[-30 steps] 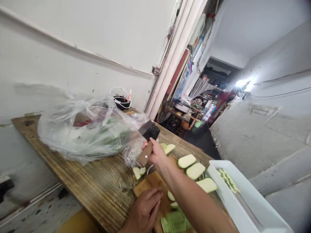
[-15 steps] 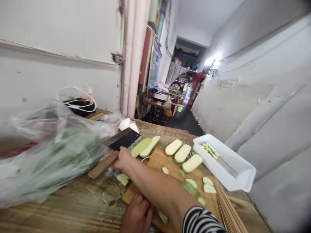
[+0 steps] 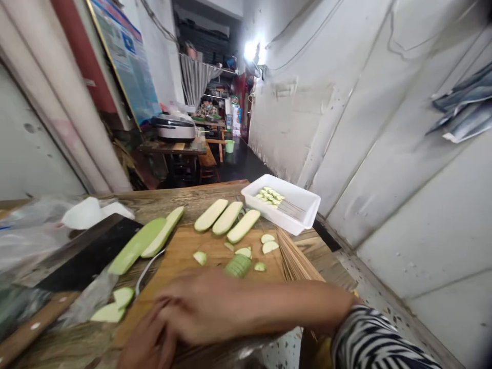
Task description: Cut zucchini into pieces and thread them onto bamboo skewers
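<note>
My right hand (image 3: 198,302) reaches across the near part of the wooden cutting board (image 3: 180,251), blurred, its fingertips hidden against my left hand. My left hand (image 3: 148,338) is at the board's near left corner, fingers curled and pressed together; what is in them is hidden. Beyond the hands lie overlapping green zucchini slices (image 3: 238,265) and a few loose pieces. Three zucchini halves (image 3: 227,218) rest cut side up along the far edge. The cleaver (image 3: 90,251) lies apart from both hands on the left, its wooden handle (image 3: 34,325) toward me.
Two more zucchini pieces (image 3: 140,246) and offcuts (image 3: 111,310) lie left of the board. A white tray (image 3: 311,212) with skewered slices (image 3: 269,196) stands back right, beside bundled bamboo skewers (image 3: 298,256). Plastic bags (image 3: 34,230) cover the left side. A person (image 3: 207,108) is far back.
My right hand has let go of the cleaver on the left and come back to my left hand. The view has swung right and closer to the board.
</note>
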`<state>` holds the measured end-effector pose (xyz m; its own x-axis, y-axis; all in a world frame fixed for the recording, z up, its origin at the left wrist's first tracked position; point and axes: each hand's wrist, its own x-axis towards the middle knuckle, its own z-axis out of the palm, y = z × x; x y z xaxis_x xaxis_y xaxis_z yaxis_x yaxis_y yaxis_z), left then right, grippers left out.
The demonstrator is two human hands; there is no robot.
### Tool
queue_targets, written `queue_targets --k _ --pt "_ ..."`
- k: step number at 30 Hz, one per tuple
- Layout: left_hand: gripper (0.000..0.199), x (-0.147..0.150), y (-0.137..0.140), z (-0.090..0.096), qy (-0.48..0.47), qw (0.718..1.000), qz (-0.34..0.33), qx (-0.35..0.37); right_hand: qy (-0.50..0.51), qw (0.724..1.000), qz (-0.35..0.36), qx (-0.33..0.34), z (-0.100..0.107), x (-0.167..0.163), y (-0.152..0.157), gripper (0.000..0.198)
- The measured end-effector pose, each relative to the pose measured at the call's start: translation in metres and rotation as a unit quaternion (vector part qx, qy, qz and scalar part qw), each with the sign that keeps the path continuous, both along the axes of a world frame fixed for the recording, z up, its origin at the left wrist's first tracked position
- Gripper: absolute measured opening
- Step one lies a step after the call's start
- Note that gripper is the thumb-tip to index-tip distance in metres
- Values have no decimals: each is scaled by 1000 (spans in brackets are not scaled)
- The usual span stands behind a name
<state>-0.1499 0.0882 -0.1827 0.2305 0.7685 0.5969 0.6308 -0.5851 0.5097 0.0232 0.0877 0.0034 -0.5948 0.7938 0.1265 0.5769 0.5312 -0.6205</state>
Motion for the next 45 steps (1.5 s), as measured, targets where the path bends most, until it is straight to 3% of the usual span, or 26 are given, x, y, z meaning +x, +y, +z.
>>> queue_targets --k 2,4,7,10,12,15,21,26,29,36,41,43,45 --pt "29 4 -6 11 4 1000 12 11 -27 983 -149 106 1 77 -41 22" --pt "34 14 -14 23 12 999 26 27 -85 938 -319 107 -9 144 -73 19" --pt "40 40 -26 40 41 998 6 45 -96 904 -407 84 -37 200 -104 20" --pt "47 75 -29 51 100 992 -56 50 -92 914 -391 47 -59 200 -115 20" --pt "54 96 -26 55 145 986 -66 46 -159 915 -371 21 -67 184 -112 20" --pt "59 117 -14 61 201 978 -54 19 -231 901 -368 -12 -71 165 -95 27" --pt "43 155 13 86 274 961 -24 -11 -221 911 -344 -58 -84 168 -62 22" --pt "44 183 27 102 395 911 6 -121 -208 915 -336 -81 -87 175 -54 20" --pt "47 188 36 104 400 899 11 -177 -199 916 -334 -98 -85 177 -49 17" --pt "61 175 57 98 262 922 -28 -283 -146 917 -352 -116 -78 188 -45 17" --pt "57 166 52 97 17 954 -32 -298 -82 923 -364 -95 -82 199 -58 14" --pt "54 163 47 101 -117 933 -32 -339 -69 922 -372 -79 -82 199 -71 18" --pt "45 158 43 106 -278 866 -63 -410 -51 921 -381 -63 -79 196 -88 20"
